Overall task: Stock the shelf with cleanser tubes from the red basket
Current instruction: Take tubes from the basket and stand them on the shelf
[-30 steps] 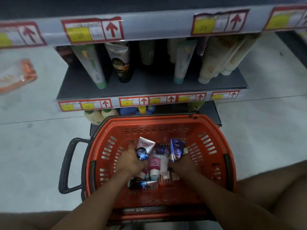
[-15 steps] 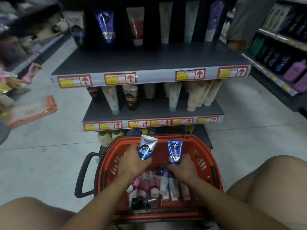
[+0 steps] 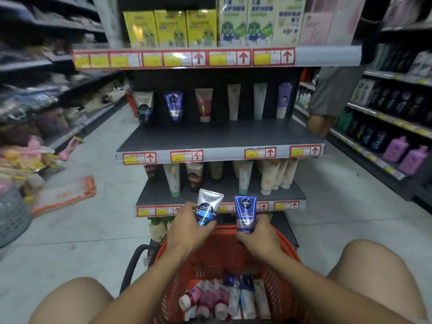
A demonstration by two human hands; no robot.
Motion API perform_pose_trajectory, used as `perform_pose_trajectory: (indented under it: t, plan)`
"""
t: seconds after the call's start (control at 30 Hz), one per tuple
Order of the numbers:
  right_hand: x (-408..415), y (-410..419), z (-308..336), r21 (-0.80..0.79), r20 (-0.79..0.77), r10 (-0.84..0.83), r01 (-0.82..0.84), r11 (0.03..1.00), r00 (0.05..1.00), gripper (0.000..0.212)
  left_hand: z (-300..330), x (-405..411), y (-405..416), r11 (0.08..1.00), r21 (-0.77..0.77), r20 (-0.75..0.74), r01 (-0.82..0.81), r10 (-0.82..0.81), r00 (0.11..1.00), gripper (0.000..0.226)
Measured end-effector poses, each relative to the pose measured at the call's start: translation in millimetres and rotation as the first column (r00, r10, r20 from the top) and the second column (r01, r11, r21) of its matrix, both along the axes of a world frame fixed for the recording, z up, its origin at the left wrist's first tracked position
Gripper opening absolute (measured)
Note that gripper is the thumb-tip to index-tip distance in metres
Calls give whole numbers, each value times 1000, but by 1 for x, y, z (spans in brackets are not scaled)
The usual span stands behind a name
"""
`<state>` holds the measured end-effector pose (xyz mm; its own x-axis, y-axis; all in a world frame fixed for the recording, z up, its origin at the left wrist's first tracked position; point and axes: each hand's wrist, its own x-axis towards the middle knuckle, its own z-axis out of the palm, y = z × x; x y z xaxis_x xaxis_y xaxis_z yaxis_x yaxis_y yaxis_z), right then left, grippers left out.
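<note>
My left hand [image 3: 187,230] grips a white and blue cleanser tube [image 3: 208,206] upright above the far rim of the red basket [image 3: 288,256]. My right hand [image 3: 259,237] grips a blue cleanser tube [image 3: 245,212] beside it. Several pink, white and blue tubes [image 3: 222,298] lie in the basket bottom. The dark middle shelf [image 3: 219,136] carries a single row of tubes at its back, among them a white and black tube [image 3: 143,106] and a blue tube [image 3: 173,105]. The lower shelf [image 3: 219,197] holds more tubes.
Yellow and green boxes [image 3: 173,28] fill the top shelf. An orange packet [image 3: 63,195] lies on the floor at left beside a grey basket [image 3: 11,216]. A person [image 3: 327,99] stands at the right of the shelf unit. My bare knees flank the basket.
Both hands have lifted their tubes out of the basket and up toward the shelves. The view has tilted up, revealing the middle and top shelves.
</note>
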<state>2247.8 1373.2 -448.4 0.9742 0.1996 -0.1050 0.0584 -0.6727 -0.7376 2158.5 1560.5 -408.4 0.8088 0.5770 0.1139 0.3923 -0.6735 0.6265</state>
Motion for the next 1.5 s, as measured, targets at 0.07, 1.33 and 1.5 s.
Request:
perform_pose_trajectory:
  t: [0.07,1.33,1.5]
  plan:
    - [-2,3,17,23,28,12,-13,1000,1000,53,13,-3,0,1000,17,47,-9,9,999,61]
    - [124,180,177,184,357,-37,-31,983,933,64,147,120,144,983,66,436,-171,126,891,75]
    - [141,209,172,173,350,-25,-39,984,936,67,141,142,174,976,72,426,-203,154,892,72]
